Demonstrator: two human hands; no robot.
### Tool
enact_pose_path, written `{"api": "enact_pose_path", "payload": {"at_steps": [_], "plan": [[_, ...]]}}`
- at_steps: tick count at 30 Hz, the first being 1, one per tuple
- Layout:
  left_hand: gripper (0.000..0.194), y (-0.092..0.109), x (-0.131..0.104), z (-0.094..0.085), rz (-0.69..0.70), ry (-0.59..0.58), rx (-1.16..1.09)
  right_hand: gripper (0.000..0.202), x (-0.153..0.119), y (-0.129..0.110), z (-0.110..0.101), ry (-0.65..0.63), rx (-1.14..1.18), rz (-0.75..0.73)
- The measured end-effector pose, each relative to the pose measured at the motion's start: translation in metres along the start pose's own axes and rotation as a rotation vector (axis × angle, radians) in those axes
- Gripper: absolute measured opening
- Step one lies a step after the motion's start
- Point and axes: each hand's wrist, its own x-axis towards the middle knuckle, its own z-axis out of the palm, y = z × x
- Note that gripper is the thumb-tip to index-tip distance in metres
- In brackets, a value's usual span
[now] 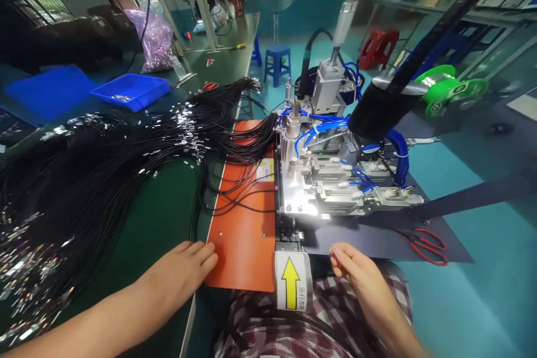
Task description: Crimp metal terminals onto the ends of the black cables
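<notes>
Black cables (168, 123) with shiny metal ends lie in a large bundle across the green table, some running over the orange plate (243, 235) to the machine (314, 179). My left hand (188, 265) rests at the left edge of the orange plate, over the lower ends of a few cables; its fingers are bent together and what is under them is hidden. To the right of the yellow arrow label (292, 282), my right hand (350, 265) hovers over my lap near the machine's front edge, thumb and fingers pinched together, with any item between them too small to make out.
Red-handled scissors (430, 246) lie on the grey surface at the right. A blue tray (132, 92) and a pink bag (153, 39) stand at the back left. A green spool (453, 89) is behind the machine, with blue stool (277, 61) farther back.
</notes>
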Motion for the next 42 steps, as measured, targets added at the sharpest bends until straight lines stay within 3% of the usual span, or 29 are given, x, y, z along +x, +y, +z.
{"api": "enact_pose_path", "payload": {"at_steps": [3, 8, 11, 15, 17, 19, 22, 25, 29, 34, 38, 42], "plan": [[0.026, -0.010, -0.005, -0.001, -0.015, -0.058, -0.005, 0.030, 0.000, -0.002, 0.001, -0.016, 0.003, -0.008], [0.023, -0.027, 0.003, -0.036, 0.035, -0.136, -0.337, 0.028, 0.000, -0.008, -0.004, -0.016, 0.028, -0.005], [0.016, -0.036, 0.004, -0.047, -0.010, -0.013, -0.539, 0.025, -0.007, -0.016, -0.004, 0.014, 0.008, -0.038], [0.015, -0.044, 0.009, -0.029, -0.068, 0.299, -0.674, 0.010, -0.021, -0.031, 0.016, -0.131, -0.064, -0.137], [0.016, -0.039, 0.017, -0.013, -0.067, 0.381, -0.663, 0.031, -0.026, -0.036, 0.030, -0.189, 0.006, -0.154], [0.017, -0.025, 0.028, 0.000, -0.048, 0.445, -0.560, 0.041, -0.028, -0.040, 0.042, -0.225, 0.065, -0.173], [0.016, 0.007, 0.045, 0.007, 0.038, 0.502, -0.346, 0.024, -0.026, -0.041, 0.053, -0.184, 0.124, -0.218], [0.025, 0.044, 0.064, 0.001, 0.169, 0.452, -0.300, 0.021, -0.025, -0.041, 0.054, -0.158, 0.126, -0.241], [0.023, 0.076, 0.087, -0.015, 0.239, 0.299, -0.550, 0.026, -0.024, -0.045, 0.039, -0.166, 0.155, -0.226], [0.024, 0.082, 0.100, -0.020, 0.118, 0.133, -1.022, 0.022, -0.020, -0.050, 0.020, -0.015, 0.152, -0.180], [0.024, 0.080, 0.105, -0.006, 0.057, 0.062, -1.297, 0.026, -0.016, -0.048, 0.028, -0.111, 0.243, -0.171], [0.023, 0.080, 0.107, 0.001, 0.033, 0.062, -1.425, 0.027, -0.008, -0.042, 0.041, -0.161, 0.314, -0.160]]}}
